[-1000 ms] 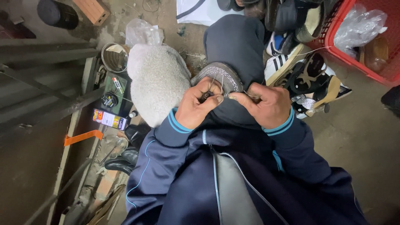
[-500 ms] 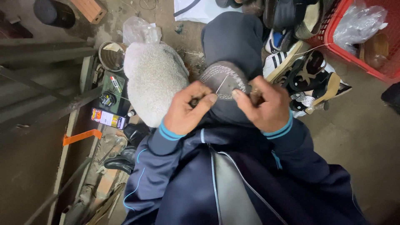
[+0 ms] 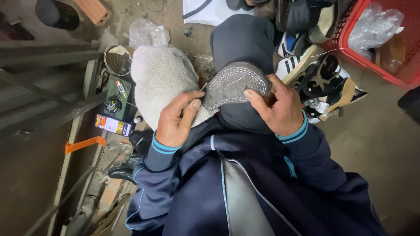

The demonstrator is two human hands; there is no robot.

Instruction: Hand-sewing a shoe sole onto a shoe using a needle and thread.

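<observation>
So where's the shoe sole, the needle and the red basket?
Shoe sole (image 3: 236, 85), head view, middle of the grey underside.
Needle (image 3: 203, 87), head view, thin shaft above the left thumb.
Red basket (image 3: 350, 41), head view, left wall.

floor: dusty bare concrete (image 3: 385, 131) | left: grey metal frame bars (image 3: 48, 57) | upper right: red plastic crate (image 3: 407, 70) | light: dim, even

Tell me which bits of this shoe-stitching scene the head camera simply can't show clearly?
- Grey stitched shoe sole: its near part is covered by the right hand.
- Thin metal needle: mostly hidden in the left hand.
- Red plastic basket: cut off by the top right edge.
- Small orange carton: print too small.
</observation>
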